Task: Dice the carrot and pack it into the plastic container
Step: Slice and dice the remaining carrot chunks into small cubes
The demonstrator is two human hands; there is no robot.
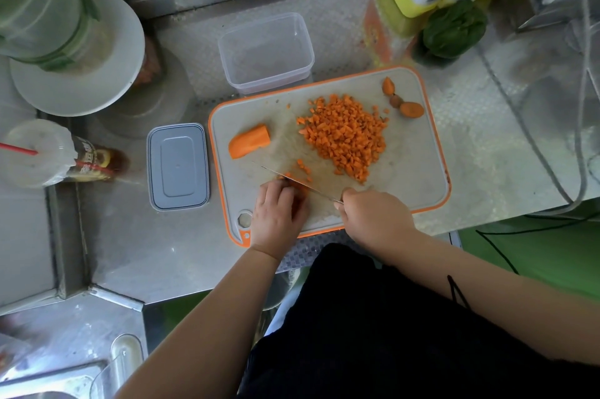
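Gripping the knife [292, 180], right hand [373, 220]; left hand [279, 213] pins carrot near board edge [324, 232].

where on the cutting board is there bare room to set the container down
Bare board lies right of the diced pile, below the carrot ends, and along the far edge between carrot chunk and plastic container. The near-left corner is crowded: both hands and knife.

Two hands [279, 213], one knife [298, 184], one container [266, 54], one lid [178, 166], three carrot ends [411, 109].
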